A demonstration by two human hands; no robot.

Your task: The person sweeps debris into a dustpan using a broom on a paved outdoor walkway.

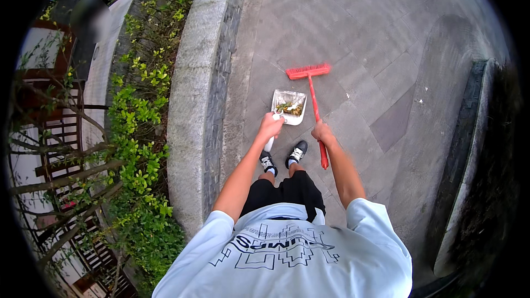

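My left hand (270, 126) grips the white handle of a white dustpan (289, 106), which holds a small heap of dry leaves (291, 109). My right hand (321, 131) is closed around the red shaft of a broom; its red brush head (308, 70) rests on the grey paving just beyond the pan. Both arms reach forward from the lower edge. My two black shoes with white laces (282, 158) stand on the slabs below the pan.
A curved stone kerb (190, 105) runs along the left, with green shrubs (141, 132) behind it. Wooden railings lie further left. Grey paving slabs (386, 77) spread ahead and right, bounded by a dark raised edge (464, 149).
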